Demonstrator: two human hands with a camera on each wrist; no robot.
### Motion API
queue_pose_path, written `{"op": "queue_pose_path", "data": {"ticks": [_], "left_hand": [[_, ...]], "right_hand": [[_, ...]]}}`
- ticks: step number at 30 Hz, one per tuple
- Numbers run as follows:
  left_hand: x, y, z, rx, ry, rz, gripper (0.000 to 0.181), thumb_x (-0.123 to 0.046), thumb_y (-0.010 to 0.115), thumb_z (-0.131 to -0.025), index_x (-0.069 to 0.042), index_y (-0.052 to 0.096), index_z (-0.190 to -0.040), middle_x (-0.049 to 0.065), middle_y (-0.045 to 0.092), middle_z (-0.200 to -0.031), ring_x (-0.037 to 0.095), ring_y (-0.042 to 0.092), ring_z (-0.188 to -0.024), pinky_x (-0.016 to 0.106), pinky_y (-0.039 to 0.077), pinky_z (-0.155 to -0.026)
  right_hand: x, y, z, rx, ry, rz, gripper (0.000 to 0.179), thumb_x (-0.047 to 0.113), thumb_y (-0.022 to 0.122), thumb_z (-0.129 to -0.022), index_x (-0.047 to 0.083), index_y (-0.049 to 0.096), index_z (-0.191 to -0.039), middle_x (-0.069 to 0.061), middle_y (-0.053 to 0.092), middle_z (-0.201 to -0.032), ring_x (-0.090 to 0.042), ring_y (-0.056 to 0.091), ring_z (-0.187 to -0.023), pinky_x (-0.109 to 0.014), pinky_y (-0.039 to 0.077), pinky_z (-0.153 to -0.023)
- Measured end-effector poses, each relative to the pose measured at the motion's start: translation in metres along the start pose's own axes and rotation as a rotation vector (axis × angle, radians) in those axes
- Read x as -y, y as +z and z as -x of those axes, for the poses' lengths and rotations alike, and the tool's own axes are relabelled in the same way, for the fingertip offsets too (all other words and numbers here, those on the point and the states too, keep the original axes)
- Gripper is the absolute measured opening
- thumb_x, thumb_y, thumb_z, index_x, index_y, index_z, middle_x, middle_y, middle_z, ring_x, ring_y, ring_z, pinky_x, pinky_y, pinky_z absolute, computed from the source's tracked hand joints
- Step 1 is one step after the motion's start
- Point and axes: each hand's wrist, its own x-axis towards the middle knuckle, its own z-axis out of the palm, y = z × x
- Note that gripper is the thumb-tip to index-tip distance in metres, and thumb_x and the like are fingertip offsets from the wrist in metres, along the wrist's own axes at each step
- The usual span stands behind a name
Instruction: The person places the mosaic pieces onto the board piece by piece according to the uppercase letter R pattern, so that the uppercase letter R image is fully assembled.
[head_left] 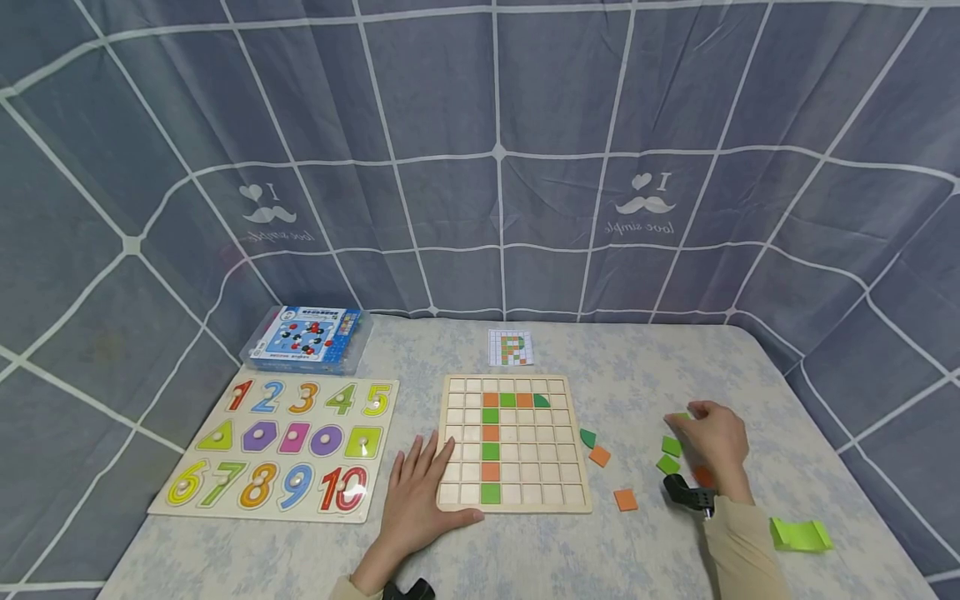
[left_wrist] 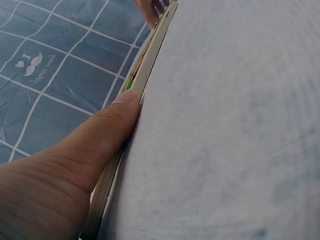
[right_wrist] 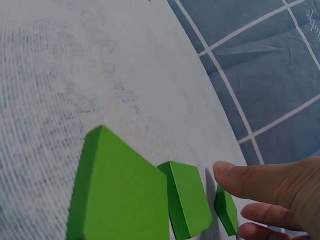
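Note:
My left hand (head_left: 420, 500) rests with spread fingers on the left edge of a wooden grid board (head_left: 540, 483); its thumb (left_wrist: 107, 120) presses along the near edge. Orange and green square tiles form a column on the board, with a short row at its top ending in a dark green quarter-circle. To the right, my right hand (head_left: 716, 437) pinches a green square tile (right_wrist: 227, 210) between thumb and fingers, low at the table. Two more green tiles (head_left: 671, 447) (head_left: 668, 464) lie just nearer. An orange piece (head_left: 703, 477) shows partly beneath the wrist.
A pattern card (head_left: 511, 347) lies behind the board. Left are a number puzzle (head_left: 277, 450) and a plastic box (head_left: 303, 337). Loose orange tiles (head_left: 626, 500) and a dark green quarter-circle (head_left: 588, 437) lie right of the board. A curved lime-green piece (head_left: 801, 535) is near the right sleeve.

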Motion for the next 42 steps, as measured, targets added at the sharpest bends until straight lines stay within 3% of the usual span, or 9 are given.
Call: {"op": "queue_pose_path", "data": {"ticks": [8,20,24,31,37,42], "left_hand": [[0.001,0.000,0.000,0.003,-0.005,-0.005,0.106,-0.072,0.069,-0.063,-0.012,0.041,-0.146,0.015,0.031,-0.150,0.037,0.017,-0.140,0.057,0.011,-0.108],[0.001,0.000,0.000,0.004,-0.013,-0.005,0.106,-0.072,0.069,-0.063,-0.012,0.041,-0.145,0.015,0.032,-0.150,0.036,0.017,-0.140,0.056,0.011,-0.108],[0.001,0.000,0.001,0.006,-0.012,-0.008,0.106,-0.072,0.069,-0.063,-0.012,0.041,-0.146,0.015,0.032,-0.150,0.036,0.017,-0.140,0.056,0.011,-0.108],[0.002,0.002,0.000,0.008,-0.005,-0.018,0.106,-0.074,0.067,-0.063,-0.013,0.041,-0.146,0.015,0.032,-0.150,0.036,0.017,-0.140,0.056,0.011,-0.108],[0.002,0.002,0.001,0.005,-0.001,-0.025,0.106,-0.075,0.067,-0.063,-0.013,0.040,-0.146,0.014,0.031,-0.151,0.036,0.017,-0.140,0.056,0.011,-0.108],[0.001,0.001,0.000,0.006,-0.004,-0.024,0.106,-0.074,0.067,-0.063,-0.013,0.040,-0.146,0.014,0.030,-0.151,0.036,0.017,-0.140,0.055,0.011,-0.109]], "right_hand": [[-0.001,-0.004,0.003,0.007,0.032,-0.002,0.046,0.029,0.075,-0.080,-0.008,0.064,-0.105,-0.026,0.062,-0.101,-0.039,0.056,-0.082,-0.039,0.042,-0.057],[-0.002,-0.002,0.000,-0.010,0.036,-0.006,0.035,0.025,0.076,-0.079,-0.005,0.069,-0.096,-0.023,0.064,-0.094,-0.038,0.057,-0.079,-0.042,0.041,-0.059],[-0.002,-0.003,-0.002,0.022,0.016,-0.023,0.032,0.022,0.075,-0.079,-0.004,0.065,-0.095,-0.018,0.062,-0.087,-0.033,0.055,-0.075,-0.042,0.040,-0.061],[0.001,-0.003,-0.005,0.067,-0.049,0.004,0.028,0.019,0.074,-0.079,-0.001,0.061,-0.094,-0.018,0.061,-0.086,-0.028,0.055,-0.067,-0.037,0.041,-0.052],[0.007,0.001,-0.003,0.030,-0.064,0.060,0.027,0.020,0.074,-0.080,-0.001,0.067,-0.094,-0.014,0.063,-0.081,-0.024,0.055,-0.061,-0.035,0.040,-0.048],[0.020,0.004,0.002,0.022,-0.141,0.037,0.030,0.023,0.076,-0.078,0.001,0.065,-0.094,-0.013,0.065,-0.079,-0.021,0.054,-0.055,-0.034,0.040,-0.045]]}}
